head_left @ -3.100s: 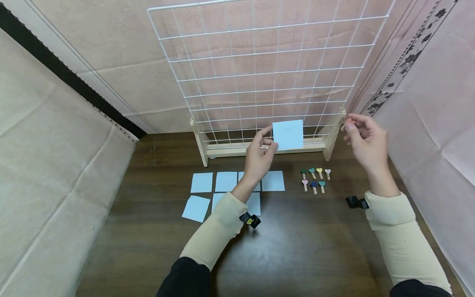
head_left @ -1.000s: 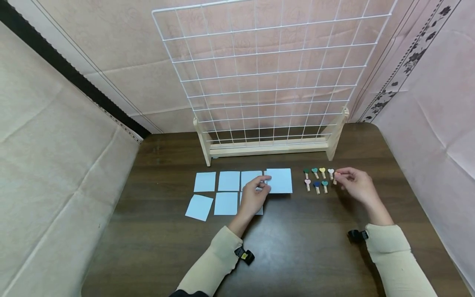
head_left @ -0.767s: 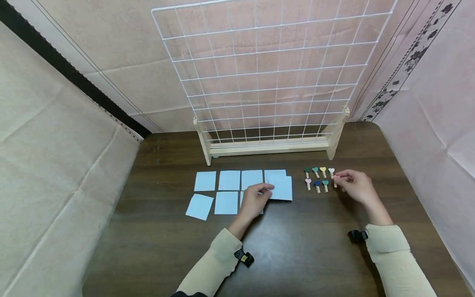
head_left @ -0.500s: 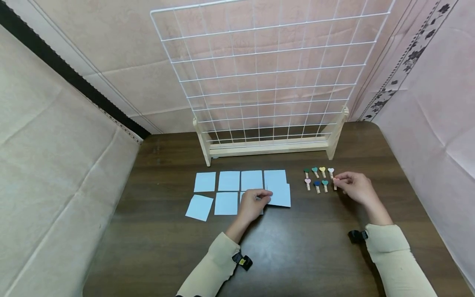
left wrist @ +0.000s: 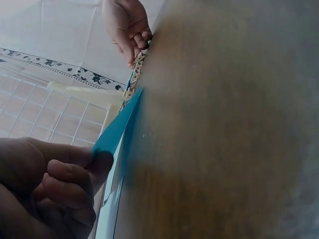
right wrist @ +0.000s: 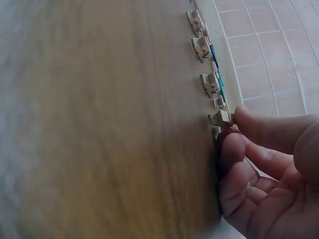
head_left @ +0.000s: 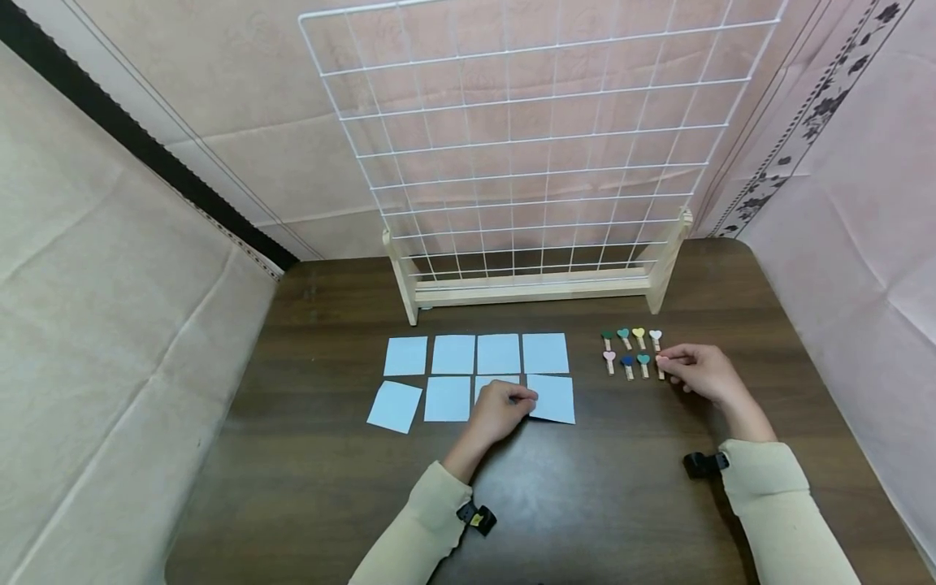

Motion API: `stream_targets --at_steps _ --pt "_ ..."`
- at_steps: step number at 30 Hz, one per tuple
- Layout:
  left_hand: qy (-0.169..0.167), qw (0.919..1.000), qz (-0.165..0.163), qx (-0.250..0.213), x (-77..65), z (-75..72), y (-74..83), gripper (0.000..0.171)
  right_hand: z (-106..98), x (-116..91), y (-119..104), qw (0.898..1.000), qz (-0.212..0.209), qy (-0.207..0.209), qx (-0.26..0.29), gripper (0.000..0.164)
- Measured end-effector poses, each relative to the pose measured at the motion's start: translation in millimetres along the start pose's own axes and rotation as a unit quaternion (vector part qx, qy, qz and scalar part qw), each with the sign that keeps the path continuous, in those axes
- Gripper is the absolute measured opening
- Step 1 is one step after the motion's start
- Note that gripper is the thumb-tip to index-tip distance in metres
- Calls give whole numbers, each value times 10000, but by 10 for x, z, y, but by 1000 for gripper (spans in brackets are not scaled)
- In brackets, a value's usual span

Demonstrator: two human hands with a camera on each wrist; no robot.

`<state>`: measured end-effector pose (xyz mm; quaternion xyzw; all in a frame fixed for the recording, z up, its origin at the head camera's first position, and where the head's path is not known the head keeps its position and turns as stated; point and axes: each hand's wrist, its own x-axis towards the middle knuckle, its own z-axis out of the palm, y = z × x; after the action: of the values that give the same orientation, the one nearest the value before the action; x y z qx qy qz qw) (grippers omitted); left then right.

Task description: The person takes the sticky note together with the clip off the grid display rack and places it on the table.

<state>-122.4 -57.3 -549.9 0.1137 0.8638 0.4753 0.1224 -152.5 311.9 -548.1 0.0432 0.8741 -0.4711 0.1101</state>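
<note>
My left hand (head_left: 497, 413) pinches the left edge of a square light-blue paper note (head_left: 552, 400) at the right end of the near row. In the left wrist view the note (left wrist: 117, 127) tilts close over the table, between thumb and finger. More blue notes (head_left: 499, 354) lie in two rows, one partly hidden behind this hand. My right hand (head_left: 702, 374) pinches a small wooden clothespin (right wrist: 220, 118) with a pinkish heart, right at the tabletop. To its left are several heart-topped clothespins (head_left: 627, 366) in two rows, in green, teal, yellow, white, pink and blue.
A white wire grid (head_left: 544, 162) stands upright at the back in a pale wooden base (head_left: 534, 288). The brown table (head_left: 585, 504) reaches toward me. Pale cloth walls (head_left: 863, 284) close in the sides and back.
Both hands have come down from near the grid to the table. The left hand brought its note over the far row, then nearer me; the right set its clothespin beside the others.
</note>
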Motion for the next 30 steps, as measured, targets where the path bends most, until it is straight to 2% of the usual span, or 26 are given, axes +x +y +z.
stream_targets --at_steps 5,11,15,21,30 --pt "-323 9989 -81 318 4 -22 16 17 -4 13 33 9999 156 26 70 41" --pt "-806 9962 -104 299 47 -97 15 31 14 14 56 9996 191 74 172 41" --pt "-975 9949 -80 258 56 -120 31 43 4 -1 61 9993 266 124 210 40" --pt "-968 9951 -99 195 68 -106 51 48 -20 -1 48 9988 386 237 183 40" --pt "-664 9976 -84 197 39 -95 16 50 6 -17 115 9980 381 261 443 37"
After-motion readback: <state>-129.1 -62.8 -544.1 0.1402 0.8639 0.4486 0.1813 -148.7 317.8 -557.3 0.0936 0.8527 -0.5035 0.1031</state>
